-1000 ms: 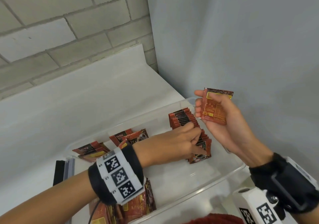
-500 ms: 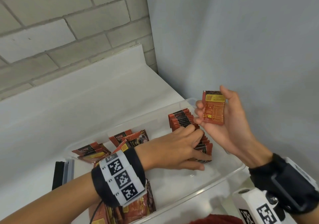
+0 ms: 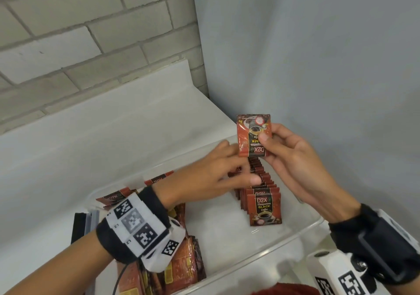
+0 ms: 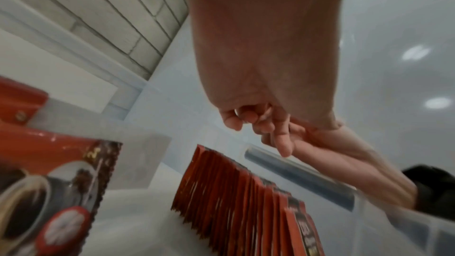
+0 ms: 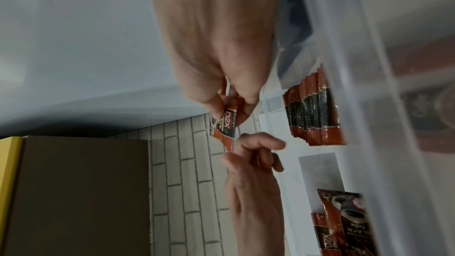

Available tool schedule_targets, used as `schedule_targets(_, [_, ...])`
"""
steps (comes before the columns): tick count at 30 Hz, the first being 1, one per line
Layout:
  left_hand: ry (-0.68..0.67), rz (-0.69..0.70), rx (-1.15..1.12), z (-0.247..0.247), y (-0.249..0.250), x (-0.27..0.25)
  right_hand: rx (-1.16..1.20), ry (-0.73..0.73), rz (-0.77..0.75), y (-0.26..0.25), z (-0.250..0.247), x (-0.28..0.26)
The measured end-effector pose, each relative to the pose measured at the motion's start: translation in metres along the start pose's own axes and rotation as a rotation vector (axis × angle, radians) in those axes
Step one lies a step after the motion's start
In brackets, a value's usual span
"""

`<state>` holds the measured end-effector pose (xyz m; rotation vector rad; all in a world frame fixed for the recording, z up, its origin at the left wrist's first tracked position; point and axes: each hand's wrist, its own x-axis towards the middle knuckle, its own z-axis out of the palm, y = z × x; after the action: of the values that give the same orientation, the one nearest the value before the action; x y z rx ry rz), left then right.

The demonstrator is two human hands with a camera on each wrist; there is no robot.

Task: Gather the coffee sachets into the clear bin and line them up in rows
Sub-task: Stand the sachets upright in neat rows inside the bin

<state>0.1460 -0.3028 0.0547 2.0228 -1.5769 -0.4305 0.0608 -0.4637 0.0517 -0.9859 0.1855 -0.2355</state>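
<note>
Nearest the viewer, loose coffee sachets (image 3: 181, 265) lie heaped at the near left of the clear bin (image 3: 293, 237). Further in, a row of sachets (image 3: 261, 194) stands on edge along the bin's right side. The left hand (image 3: 211, 176) hovers just above this row, fingers loosely spread and holding nothing. Beyond it, raised above the row's far end, the right hand (image 3: 288, 158) pinches a single sachet (image 3: 253, 135) between thumb and fingertips, printed face toward the viewer, upside down. The left fingertips are just beside it.
</note>
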Motion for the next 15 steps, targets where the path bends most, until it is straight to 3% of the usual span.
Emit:
schedule_targets(4, [0.199, -0.168, -0.079, -0.019, 0.001, 0.000, -0.096, -0.019, 0.000, 0.000, -0.001, -0.002])
schedule_targets(7, [0.351, -0.208, -0.182, -0.028, 0.006, 0.000, -0.192, -0.044, 0.019, 0.001, -0.001, -0.003])
schedule_targets(15, [0.484, -0.339, -0.644, -0.032, 0.015, 0.001, -0.230, -0.067, 0.051, 0.001, -0.001, -0.002])
